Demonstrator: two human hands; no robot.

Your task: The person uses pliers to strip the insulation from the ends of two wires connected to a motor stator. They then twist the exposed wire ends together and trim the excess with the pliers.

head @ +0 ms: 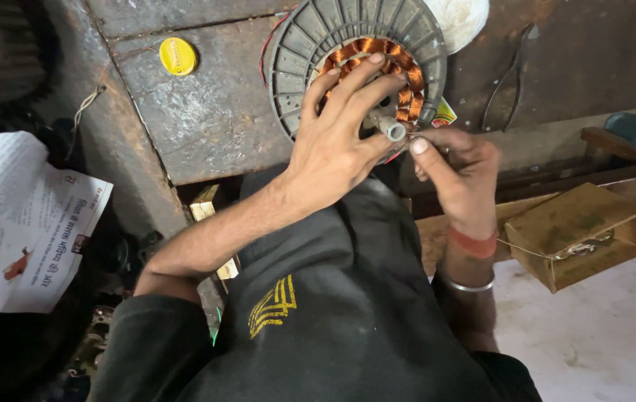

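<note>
Copper windings ring the hub of a grey finned stator [310,67], propped at the near edge of the worn metal desk [206,112], against the person's lap. Left hand [333,145] spread flat over the windings, fingers apart, thumb by the white shaft stub [392,129] poking from the centre toward the camera. Right hand [459,171] sits just right of the stub, thumb and fingers pinched together on something small, looks like a wire end, too small to be sure. Both hands are at the stator; left one bears on it, right one works at its lower right rim. Yellow cap [177,56] lies near the desk's far left, pliers [510,78] to the right, well apart. Cardboard box [582,231] by the right wrist, printed paper [27,223] far left. Nothing blocks either hand.
</note>
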